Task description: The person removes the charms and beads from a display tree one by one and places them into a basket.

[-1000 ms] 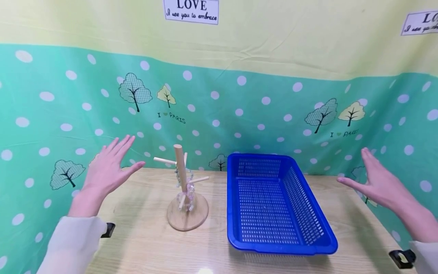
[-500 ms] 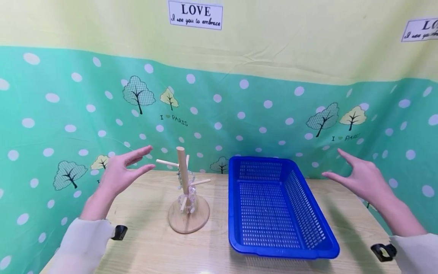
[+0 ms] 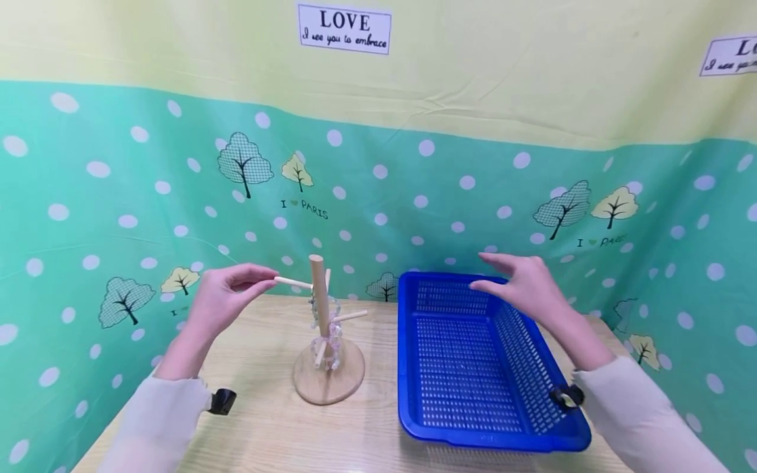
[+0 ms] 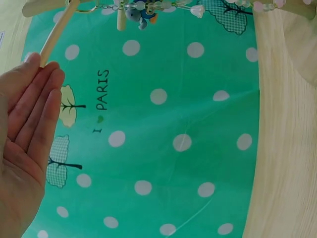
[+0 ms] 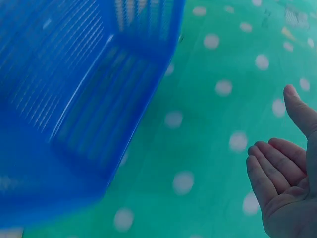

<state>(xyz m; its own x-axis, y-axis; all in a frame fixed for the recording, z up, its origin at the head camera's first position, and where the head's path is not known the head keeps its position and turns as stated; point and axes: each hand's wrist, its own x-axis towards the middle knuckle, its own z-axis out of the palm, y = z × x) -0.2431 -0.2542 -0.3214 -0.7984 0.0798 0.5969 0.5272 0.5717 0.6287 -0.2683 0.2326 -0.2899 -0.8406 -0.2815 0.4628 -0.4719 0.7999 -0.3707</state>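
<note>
My left hand [image 3: 220, 301] pinches the tip of the left peg [image 3: 293, 282] on a wooden jewellery stand, between thumb and fingertips. The stand has an upright post [image 3: 320, 295], several side pegs and a round base [image 3: 328, 387]. Beaded bracelets [image 3: 335, 343] hang on its pegs; in the left wrist view, beads and a small blue charm [image 4: 141, 17] dangle near the held peg. My right hand [image 3: 529, 289] hovers above the far right part of a blue plastic basket [image 3: 404, 368], thumb and fingers apart, with nothing between them.
The basket, with slotted walls, stands right of the jewellery stand on a light wooden table [image 3: 260, 407]. A green dotted curtain [image 3: 378, 197] hangs right behind the table and along its sides.
My left hand has moved right to the stand's left peg and closed its fingertips on it. My right hand has moved left, from beside the basket to over it.
</note>
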